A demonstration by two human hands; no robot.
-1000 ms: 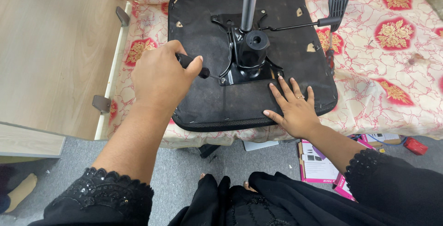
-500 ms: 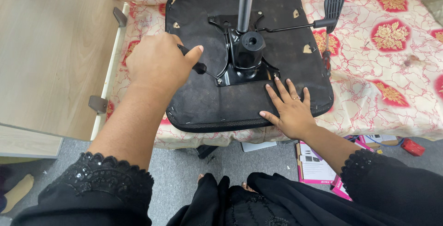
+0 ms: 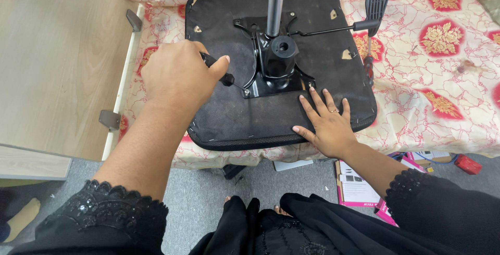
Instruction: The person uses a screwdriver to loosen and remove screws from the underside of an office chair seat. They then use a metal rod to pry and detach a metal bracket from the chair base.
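Nearest the camera, black sleeves with scalloped lace cuffs and black cloth fill the bottom of the view, above grey carpet where a pink and white box (image 3: 359,187) and a small red thing (image 3: 467,165) lie.

Further out, the right hand (image 3: 328,122) lies flat, fingers spread wide, palm down on the near right part of an upturned black chair seat (image 3: 224,114); it grips nothing, and a ring shows on one finger. The left hand (image 3: 179,75) is closed in a fist around the black handle of a screwdriver (image 3: 221,75), whose thin shaft slants down to the right, the tip meeting a screw (image 3: 246,92) at the near left corner of the black metal plate (image 3: 271,80) fixed to the seat's underside.

The seat rests upside down on a bed sheet (image 3: 442,78) printed with red and gold flowers, near its front edge. From the plate a grey metal column (image 3: 275,5) rises toward the top of the view, and a thin rod runs right to a black paddle lever (image 3: 376,4). A second screwdriver with a red handle (image 3: 370,67) lies on the sheet just beside the seat's right edge. To the left stands a pale wooden panel (image 3: 57,52).
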